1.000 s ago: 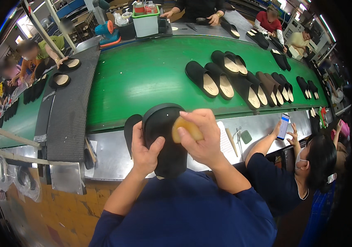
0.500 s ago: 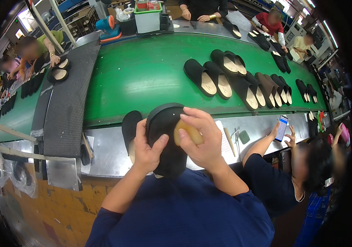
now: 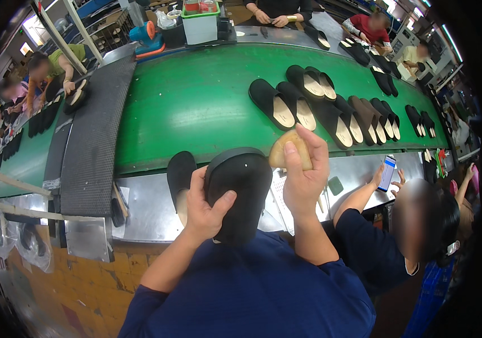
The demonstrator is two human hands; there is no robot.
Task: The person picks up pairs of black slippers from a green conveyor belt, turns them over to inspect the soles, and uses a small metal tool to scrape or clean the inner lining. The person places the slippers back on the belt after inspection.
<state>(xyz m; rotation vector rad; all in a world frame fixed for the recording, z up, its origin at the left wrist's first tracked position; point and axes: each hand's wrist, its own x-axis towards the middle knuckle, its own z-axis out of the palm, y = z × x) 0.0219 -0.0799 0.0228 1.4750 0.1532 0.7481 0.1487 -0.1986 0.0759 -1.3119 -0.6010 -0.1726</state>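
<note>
In front of my chest, my left hand (image 3: 208, 205) grips a black clog (image 3: 245, 194) by its left side, thumb across the dark face turned toward me. A small pale dot shows on that face. To the right of the clog, my right hand (image 3: 307, 169) pinches a yellowish-tan rounded block (image 3: 289, 151) between thumb and fingers, apart from the clog. Another black clog (image 3: 181, 174) with a pale insole lies on the metal ledge just left of my left hand.
Beyond the metal ledge (image 3: 145, 197) runs a green conveyor belt (image 3: 196, 107) bearing several black and brown clogs (image 3: 365, 121). A printed sheet (image 3: 279, 205) lies under my right forearm. To my right, a person holds a phone (image 3: 386, 173). A dark textured mat (image 3: 91, 135) slopes at left.
My right hand has lifted the tan block off the clog and moved right and up. The clog has shifted slightly right. At far left, a person's hand has tilted up a shoe.
</note>
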